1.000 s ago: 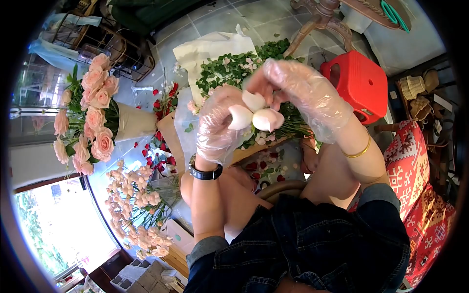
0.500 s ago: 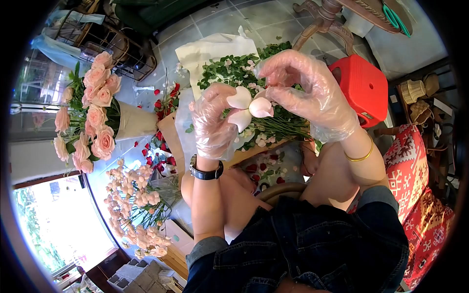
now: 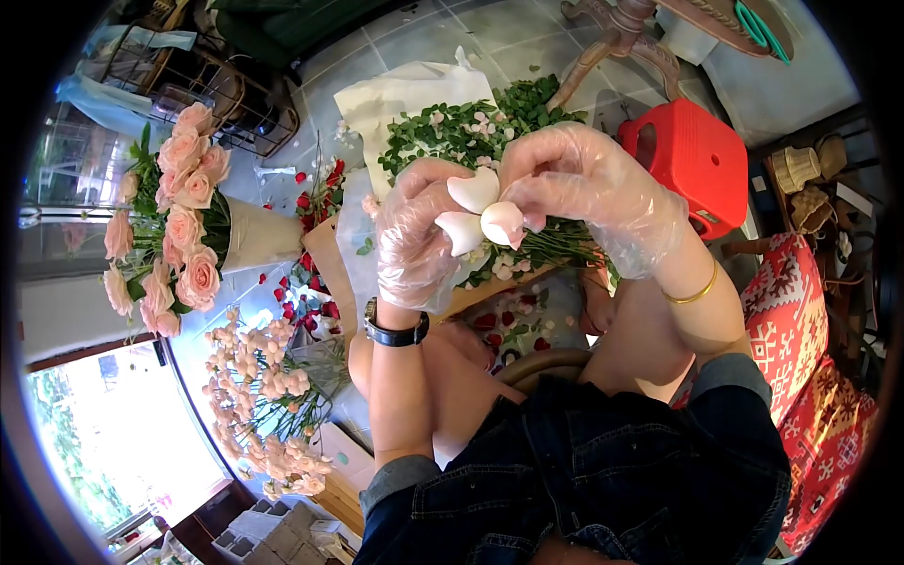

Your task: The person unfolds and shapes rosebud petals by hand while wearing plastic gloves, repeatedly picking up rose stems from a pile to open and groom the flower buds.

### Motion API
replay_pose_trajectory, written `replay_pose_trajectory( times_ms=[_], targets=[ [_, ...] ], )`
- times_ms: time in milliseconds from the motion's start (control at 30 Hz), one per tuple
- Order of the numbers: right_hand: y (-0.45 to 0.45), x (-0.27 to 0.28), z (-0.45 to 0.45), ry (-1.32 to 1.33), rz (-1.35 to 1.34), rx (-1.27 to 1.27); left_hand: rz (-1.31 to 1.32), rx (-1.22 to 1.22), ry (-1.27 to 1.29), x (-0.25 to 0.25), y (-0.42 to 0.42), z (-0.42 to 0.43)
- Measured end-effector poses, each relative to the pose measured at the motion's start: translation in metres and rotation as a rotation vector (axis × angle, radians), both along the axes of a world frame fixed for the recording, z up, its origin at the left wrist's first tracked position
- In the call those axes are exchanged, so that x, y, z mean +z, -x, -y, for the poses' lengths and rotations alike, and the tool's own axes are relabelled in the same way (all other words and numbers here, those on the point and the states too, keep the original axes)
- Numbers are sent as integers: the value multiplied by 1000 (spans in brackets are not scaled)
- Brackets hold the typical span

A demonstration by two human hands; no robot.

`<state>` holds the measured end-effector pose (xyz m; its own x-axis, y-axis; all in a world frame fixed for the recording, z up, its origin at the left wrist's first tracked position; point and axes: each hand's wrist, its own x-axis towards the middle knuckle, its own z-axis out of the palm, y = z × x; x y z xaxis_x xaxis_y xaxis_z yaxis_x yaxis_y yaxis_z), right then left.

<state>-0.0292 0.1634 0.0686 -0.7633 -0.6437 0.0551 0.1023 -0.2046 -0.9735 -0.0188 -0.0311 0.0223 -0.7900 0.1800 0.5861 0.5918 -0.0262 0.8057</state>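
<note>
Pale flower [image 3: 492, 222] between left hand [image 3: 414, 235] and right hand [image 3: 593, 188]

Green foliage [image 3: 443, 139] lies beyond, partly covered by the hands; a red stool [image 3: 704, 169] stands right, a bucket [image 3: 268, 234] of pink roses [image 3: 198, 273] left. The pale flower sits between both grips: the left closed on its underside, the right's fingertips at its bud [image 3: 504, 226], whether pinching I cannot tell. Counted: one bud, two spread petals [image 3: 474, 191], one red stool, one bucket.

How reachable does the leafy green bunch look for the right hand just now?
Probably yes: the leafy green bunch lies below the right hand with no barrier visible between them, though that hand's fingertips are at the pale flower.
</note>
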Motion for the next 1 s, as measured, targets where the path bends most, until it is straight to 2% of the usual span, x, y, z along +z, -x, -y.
replay_pose_trajectory(
  times_ms=[100, 233, 300, 400, 433, 500, 567, 700, 800, 867, 933, 1000],
  targets=[
    [1, -4, 0, 42, 39, -25, -29, -7, 97, 0, 2, 2],
    [-1, -2, 1, 47, 112, -33, 73, -58, 33, -3, -2, 4],
    [0, -2, 0, 67, 79, 51, 84, -53, 41, -4, -4, 4],
    [-4, 10, -2, -1, 136, 4, 225, -47, -52, -5, -5, 3],
    [-5, 11, -2, 0, 136, 4, 169, -23, -2, -10, -3, 5],
    [-7, 12, 0, -47, 79, -160, 112, -1, 48, -10, 0, 8],
    [0, 7, -3, -75, 18, -140, -50, -10, 310, -5, 3, 10],
    [3, -1, -6, -107, -86, -122, -105, 120, 323, -9, 3, 6],
    [8, -6, -13, -153, -134, -13, -171, 67, 359, -8, 4, 12],
    [5, 2, -14, -127, 17, 39, -114, 34, 231, -11, 1, 9],
    [4, 4, -9, -114, 190, 60, -42, 30, 301, -1, -3, 5],
    [1, 1, -6, -60, 153, 22, -15, 50, 229, -9, -6, 1]
  ],
)
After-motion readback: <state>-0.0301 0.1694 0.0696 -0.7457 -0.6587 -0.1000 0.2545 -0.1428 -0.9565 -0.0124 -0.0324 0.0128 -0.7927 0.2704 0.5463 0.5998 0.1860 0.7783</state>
